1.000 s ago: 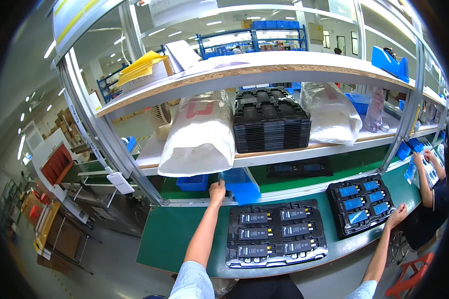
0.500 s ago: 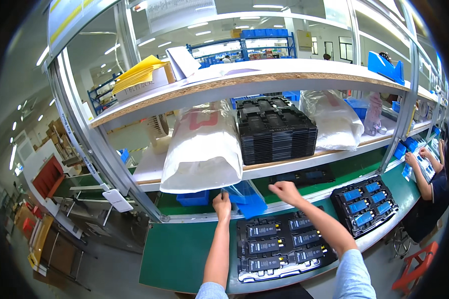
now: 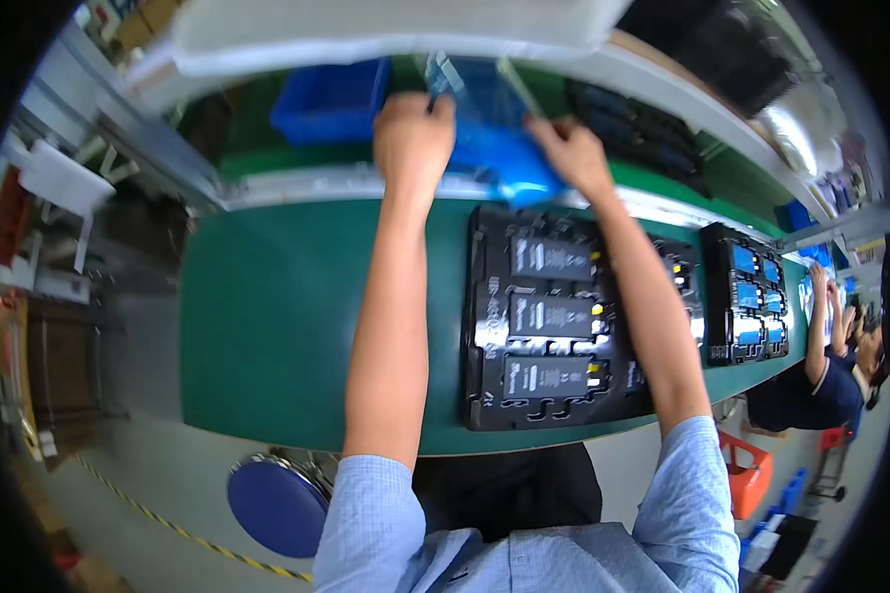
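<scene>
My left hand (image 3: 413, 138) is closed at the left edge of a blue see-through plastic film (image 3: 519, 173), over the back of the bench. At the film's right edge, my right hand (image 3: 576, 156) has its thumb and fingers together on it; motion blurs the fingertips. Below my hands lies a black plastic tray (image 3: 485, 326) with flat dark battery packs (image 3: 554, 318) in its pockets, each with a small yellow tab. My right forearm hides part of this tray. A blue bin (image 3: 331, 104) stands left of my left hand.
A second black tray (image 3: 719, 296) with blue-topped packs sits farther right on the green bench (image 3: 267, 316). Overhead runs a shelf with a white bag (image 3: 386, 35). A blue stool (image 3: 279, 506) and an orange stool (image 3: 747, 474) stand below; a co-worker (image 3: 811, 395) is at right.
The view has tipped down toward the bench. My right hand has come in from the right to the film's edge. My left hand stays at the film's left side.
</scene>
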Demonstrator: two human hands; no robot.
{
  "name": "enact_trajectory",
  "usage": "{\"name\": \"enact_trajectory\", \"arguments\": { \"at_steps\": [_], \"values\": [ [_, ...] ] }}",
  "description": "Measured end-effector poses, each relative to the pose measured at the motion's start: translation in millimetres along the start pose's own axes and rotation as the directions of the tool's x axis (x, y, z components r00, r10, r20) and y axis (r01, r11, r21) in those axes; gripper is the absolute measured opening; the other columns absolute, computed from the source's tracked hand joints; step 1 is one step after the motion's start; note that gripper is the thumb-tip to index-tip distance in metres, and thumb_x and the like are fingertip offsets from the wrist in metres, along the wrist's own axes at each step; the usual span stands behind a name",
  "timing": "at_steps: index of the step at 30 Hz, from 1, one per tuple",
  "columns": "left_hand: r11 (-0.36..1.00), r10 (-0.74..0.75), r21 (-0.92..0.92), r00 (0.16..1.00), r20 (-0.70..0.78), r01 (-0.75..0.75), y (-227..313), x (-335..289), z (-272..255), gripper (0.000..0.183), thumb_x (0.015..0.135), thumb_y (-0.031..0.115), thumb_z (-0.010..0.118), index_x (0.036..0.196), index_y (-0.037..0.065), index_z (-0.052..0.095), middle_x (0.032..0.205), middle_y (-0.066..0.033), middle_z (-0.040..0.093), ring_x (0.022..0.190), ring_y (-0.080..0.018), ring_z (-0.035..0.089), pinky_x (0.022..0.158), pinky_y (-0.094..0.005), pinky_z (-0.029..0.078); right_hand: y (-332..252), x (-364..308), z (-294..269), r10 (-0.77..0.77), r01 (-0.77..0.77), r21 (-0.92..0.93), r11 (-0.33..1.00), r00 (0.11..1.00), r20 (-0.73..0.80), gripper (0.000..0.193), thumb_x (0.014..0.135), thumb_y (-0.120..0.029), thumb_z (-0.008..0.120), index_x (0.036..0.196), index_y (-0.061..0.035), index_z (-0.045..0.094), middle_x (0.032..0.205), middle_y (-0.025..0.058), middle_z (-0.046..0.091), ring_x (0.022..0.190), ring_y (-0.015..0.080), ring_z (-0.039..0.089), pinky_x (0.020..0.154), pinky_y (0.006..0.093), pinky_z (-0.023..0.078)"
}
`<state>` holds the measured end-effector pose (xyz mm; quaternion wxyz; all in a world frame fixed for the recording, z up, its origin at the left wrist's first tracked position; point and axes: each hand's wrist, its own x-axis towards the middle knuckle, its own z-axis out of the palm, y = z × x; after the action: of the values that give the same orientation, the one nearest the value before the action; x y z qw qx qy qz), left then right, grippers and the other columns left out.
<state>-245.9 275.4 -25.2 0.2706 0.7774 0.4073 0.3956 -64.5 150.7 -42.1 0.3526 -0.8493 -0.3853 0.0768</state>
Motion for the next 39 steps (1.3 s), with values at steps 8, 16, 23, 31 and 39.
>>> {"name": "enact_trajectory", "arguments": {
  "at_steps": [8,16,23,31,39],
  "values": [
    [0.593,-0.248,-0.783,0.968,0.043,0.187,19.4,3.5,29.4,0.029,0.08,0.005,0.06,0.104,-0.011,0.056,0.077,-0.0145,0.065,0.058,-0.018,0.063,0.054,-0.0297,0.052,-20.3,2.8,9.3,-0.118,0.105,0.133,0.985,0.989,0.091,0.053,0.08,-0.044,0.069,0.105,0.0031,0.064,0.095,0.0156,0.068,0.086,0.0197,0.063,0.08,0.0315,0.049],
    [0.343,-0.233,-0.937,0.972,-0.023,0.06,132.0,-50.2,45.9,0.063,0.078,-0.006,0.053,0.135,-0.01,0.026,0.125,-0.0322,0.041,0.117,-0.0389,0.046,0.104,-0.0396,0.031,-11.6,-34.7,-18.1,-0.251,0.246,-0.048,0.968,0.953,-0.168,0.042,0.089,-0.035,0.058,0.109,0.0014,0.063,0.102,0.014,0.066,0.094,0.0194,0.061,0.086,0.0329,0.046],
    [0.64,-0.121,-0.768,0.991,-0.062,0.03,147.5,-68.0,37.3,0.023,0.084,0.005,0.049,0.106,-0.003,0.049,0.097,-0.0222,0.05,0.097,-0.0381,0.053,0.085,-0.0455,0.042,36.2,-31.3,-101.4,0.263,-0.231,0.439,0.868,0.965,-0.014,0.04,0.094,-0.033,0.048,0.108,0.0014,0.064,0.111,0.0171,0.064,0.105,0.0225,0.059,0.094,0.035,0.043],
    [0.531,0.071,-0.846,0.994,0.082,0.032,140.2,-77.5,11.4,0.018,0.082,-0.001,0.052,0.099,-0.003,0.056,0.096,-0.0191,0.058,0.089,-0.0364,0.06,0.077,-0.0426,0.048,38.8,-83.4,-148.6,0.109,-0.155,0.845,0.512,0.987,0.114,0.03,0.091,-0.028,0.057,0.109,-0.0032,0.061,0.112,0.0074,0.064,0.107,0.0217,0.058,0.098,0.0399,0.042],
    [0.726,0.261,-0.677,0.96,0.104,-0.124,124.6,-76.0,21.9,0.019,0.081,0.006,0.065,0.099,0.001,0.061,0.099,-0.0191,0.062,0.092,-0.0317,0.061,0.076,-0.0373,0.05,18.4,-100.6,-132.3,-0.007,-0.087,0.758,0.646,0.993,0.119,0.017,0.089,-0.016,0.064,0.102,-0.0043,0.064,0.085,-0.0031,0.062,0.076,0.0065,0.056,0.071,0.0223,0.044]
  ]
}}
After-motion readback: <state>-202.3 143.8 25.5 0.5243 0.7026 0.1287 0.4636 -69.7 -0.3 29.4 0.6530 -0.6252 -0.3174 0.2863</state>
